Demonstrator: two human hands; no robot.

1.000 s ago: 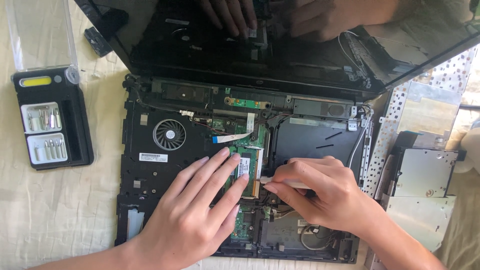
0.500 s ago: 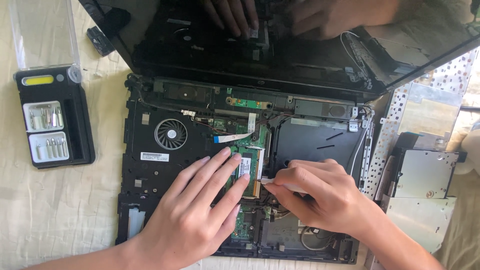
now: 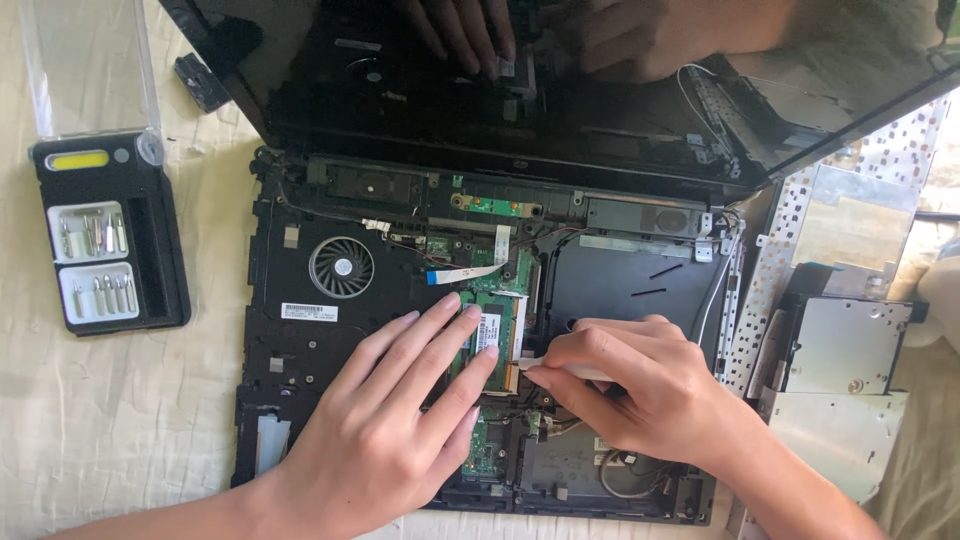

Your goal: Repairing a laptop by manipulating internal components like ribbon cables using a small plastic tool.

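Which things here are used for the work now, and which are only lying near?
In use:
- opened laptop base
- green memory module, under the left hand fingertips
- thin white tool, pinched by the right hand

Lying about:
- screwdriver bit case
- removed drive
- metal keyboard plate
- small black part

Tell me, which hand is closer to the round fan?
Left. The left hand lies flat just below and right of the fan, fingertips close. The right hand is farther right, past the green board.
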